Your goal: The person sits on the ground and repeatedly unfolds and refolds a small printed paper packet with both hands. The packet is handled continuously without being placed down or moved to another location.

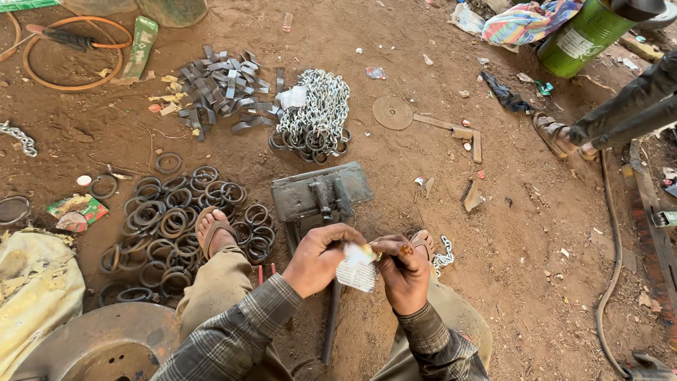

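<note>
Both hands pinch one small white sachet [357,271] above the knees: left hand [321,259] grips its edge, right hand [402,274] closed on the top corner. A hard tear could spill it onto the dirt floor [522,233] beside the steel bending jig [321,192].

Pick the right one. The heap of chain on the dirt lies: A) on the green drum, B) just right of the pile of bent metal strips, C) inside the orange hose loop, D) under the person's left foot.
B: the heap of chain rests on the dirt directly right of the pile of bent metal strips, far from the green drum and the orange hose loop.
</note>
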